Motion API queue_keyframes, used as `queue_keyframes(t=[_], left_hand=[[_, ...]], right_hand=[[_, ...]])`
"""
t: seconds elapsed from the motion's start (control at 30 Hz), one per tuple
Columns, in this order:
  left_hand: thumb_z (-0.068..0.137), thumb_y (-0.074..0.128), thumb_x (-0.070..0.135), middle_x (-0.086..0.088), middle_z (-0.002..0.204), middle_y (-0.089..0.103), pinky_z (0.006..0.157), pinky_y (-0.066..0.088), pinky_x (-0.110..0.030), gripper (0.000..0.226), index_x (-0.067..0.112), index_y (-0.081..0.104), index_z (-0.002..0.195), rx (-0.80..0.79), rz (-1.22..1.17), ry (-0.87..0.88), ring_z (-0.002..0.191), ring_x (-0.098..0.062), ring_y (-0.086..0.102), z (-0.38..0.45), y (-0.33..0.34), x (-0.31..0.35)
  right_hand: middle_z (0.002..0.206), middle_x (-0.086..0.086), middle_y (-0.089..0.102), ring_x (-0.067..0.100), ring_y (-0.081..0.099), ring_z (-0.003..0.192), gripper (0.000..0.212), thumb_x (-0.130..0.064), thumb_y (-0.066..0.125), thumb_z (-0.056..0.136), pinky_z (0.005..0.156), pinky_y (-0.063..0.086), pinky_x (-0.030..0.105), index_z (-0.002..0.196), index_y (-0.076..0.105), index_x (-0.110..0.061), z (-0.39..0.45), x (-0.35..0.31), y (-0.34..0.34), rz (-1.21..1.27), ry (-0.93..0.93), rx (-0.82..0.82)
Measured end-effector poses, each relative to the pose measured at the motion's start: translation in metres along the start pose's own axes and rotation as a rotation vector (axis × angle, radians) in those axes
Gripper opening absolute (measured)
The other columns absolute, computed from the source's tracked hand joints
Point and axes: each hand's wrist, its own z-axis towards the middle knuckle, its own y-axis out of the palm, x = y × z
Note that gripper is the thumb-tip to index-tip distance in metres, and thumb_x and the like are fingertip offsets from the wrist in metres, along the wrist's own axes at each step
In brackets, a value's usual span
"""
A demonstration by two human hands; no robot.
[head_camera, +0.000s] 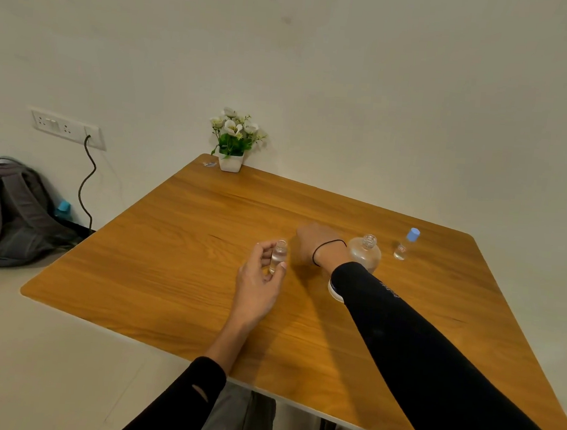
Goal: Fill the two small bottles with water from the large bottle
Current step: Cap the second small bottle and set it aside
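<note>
We judge the filling nearly finished. Far right on the wooden table (185, 241) stands a small clear bottle with a pale blue cap (405, 244), upright and closed, with clear liquid showing low in it; how full it is we cannot tell. Our left hand (260, 274) is closed around the second small clear glass bottle (278, 255), fingers behind it and thumb in front, holding it upright on the table; its mouth is uncapped and liquid seems to fill most of it. The large round clear glass bottle (364, 251) stands open, set down just beyond our right wrist, so no pouring is under way.

Our right hand (317, 243) lies knuckles-up on the table between the two open bottles, a black band at the wrist; whether it clasps anything underneath we cannot tell. A white round object (334, 291), perhaps the large bottle's cap, peeks out from under the right sleeve. What seems left is capping the open bottles.

Round about: a white pot of white flowers (232, 143) at the far corner, a grey backpack (7, 213) on the floor, a wall socket panel (66, 128) with a black cord. Our right forearm passes close to the open large bottle, which we could knock
</note>
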Motion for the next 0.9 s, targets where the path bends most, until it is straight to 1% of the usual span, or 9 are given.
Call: queue_keyframes(t=[0.1, 0.17, 0.23, 0.33, 0.4, 0.57, 0.67, 0.8, 0.9], left_hand=[[0.102, 0.072, 0.008, 0.014, 0.124, 0.069, 0.082, 0.059, -0.016, 0.040, 0.033, 0.062, 0.131, -0.009, -0.003, 0.003, 0.111, -0.002, 0.067, 0.000, 0.001, -0.001], [0.102, 0.072, 0.008, 0.016, 0.122, 0.070, 0.082, 0.059, -0.016, 0.040, 0.034, 0.062, 0.130, -0.009, -0.003, 0.003, 0.111, 0.000, 0.067, 0.001, 0.001, -0.001], [0.101, 0.072, 0.007, 0.015, 0.121, 0.070, 0.081, 0.060, -0.017, 0.043, 0.041, 0.062, 0.126, -0.007, -0.004, 0.005, 0.110, -0.001, 0.068, 0.001, 0.001, 0.000], [0.100, 0.073, 0.006, 0.015, 0.118, 0.071, 0.080, 0.059, -0.015, 0.051, 0.050, 0.060, 0.121, -0.004, -0.010, 0.020, 0.107, 0.001, 0.068, 0.000, 0.001, 0.003], [0.099, 0.072, 0.004, 0.015, 0.116, 0.072, 0.079, 0.058, -0.015, 0.051, 0.048, 0.062, 0.121, 0.003, -0.015, 0.032, 0.104, 0.001, 0.069, 0.000, 0.002, 0.004], [0.100, 0.072, 0.004, 0.008, 0.120, 0.072, 0.084, 0.062, -0.021, 0.041, 0.032, 0.064, 0.130, -0.020, -0.002, 0.026, 0.109, -0.005, 0.070, 0.000, 0.001, -0.001], [0.102, 0.072, 0.007, 0.007, 0.123, 0.072, 0.084, 0.063, -0.024, 0.038, 0.021, 0.064, 0.136, -0.039, 0.027, 0.027, 0.112, -0.008, 0.070, 0.000, 0.001, -0.004], [0.101, 0.071, 0.006, 0.010, 0.119, 0.074, 0.077, 0.060, -0.016, 0.037, 0.023, 0.065, 0.133, -0.043, 0.059, 0.056, 0.107, -0.004, 0.070, 0.000, 0.001, -0.005], [0.101, 0.071, 0.007, 0.012, 0.118, 0.074, 0.076, 0.059, -0.013, 0.040, 0.031, 0.063, 0.132, -0.061, 0.076, 0.072, 0.106, -0.001, 0.070, 0.000, 0.001, -0.005]], right_hand=[[0.114, 0.009, 0.067, 0.027, 0.059, 0.089, 0.020, -0.009, 0.058, 0.098, 0.071, 0.047, 0.036, 0.116, 0.060, -0.017, -0.006, 0.002, -0.011, 0.138, -0.051, 0.152], [0.126, 0.010, 0.065, 0.030, 0.062, 0.105, 0.030, -0.001, 0.056, 0.099, 0.081, 0.053, 0.039, 0.123, 0.061, -0.018, -0.012, 0.004, -0.020, 0.325, -0.092, 0.223], [0.125, 0.011, 0.067, 0.030, 0.065, 0.112, 0.028, -0.002, 0.055, 0.102, 0.093, 0.055, 0.046, 0.121, 0.068, -0.017, -0.022, 0.004, -0.026, 0.516, -0.118, 0.307], [0.101, 0.005, 0.071, 0.017, 0.075, 0.087, 0.015, -0.008, 0.058, 0.104, 0.086, 0.062, 0.046, 0.109, 0.071, -0.015, -0.041, 0.002, -0.030, 0.875, -0.116, 0.449], [0.094, 0.000, 0.071, 0.013, 0.074, 0.080, 0.009, -0.010, 0.065, 0.101, 0.080, 0.064, 0.042, 0.106, 0.070, -0.017, -0.051, 0.001, -0.030, 1.011, -0.121, 0.479], [0.095, 0.000, 0.071, 0.017, 0.068, 0.088, 0.014, -0.010, 0.079, 0.091, 0.078, 0.057, 0.031, 0.094, 0.066, -0.015, -0.064, -0.003, -0.020, 0.973, -0.188, 0.444], [0.093, 0.001, 0.069, 0.020, 0.066, 0.087, 0.018, -0.008, 0.080, 0.089, 0.076, 0.055, 0.031, 0.091, 0.063, -0.011, -0.066, -0.002, -0.015, 0.909, -0.219, 0.416], [0.102, -0.001, 0.069, 0.015, 0.066, 0.095, 0.023, -0.003, 0.075, 0.092, 0.080, 0.054, 0.027, 0.108, 0.064, -0.016, -0.068, 0.000, -0.013, 0.812, -0.259, 0.376], [0.101, -0.002, 0.070, 0.016, 0.063, 0.093, 0.025, 0.004, 0.067, 0.092, 0.076, 0.048, 0.027, 0.105, 0.068, -0.018, -0.068, 0.000, -0.011, 0.677, -0.323, 0.330]])
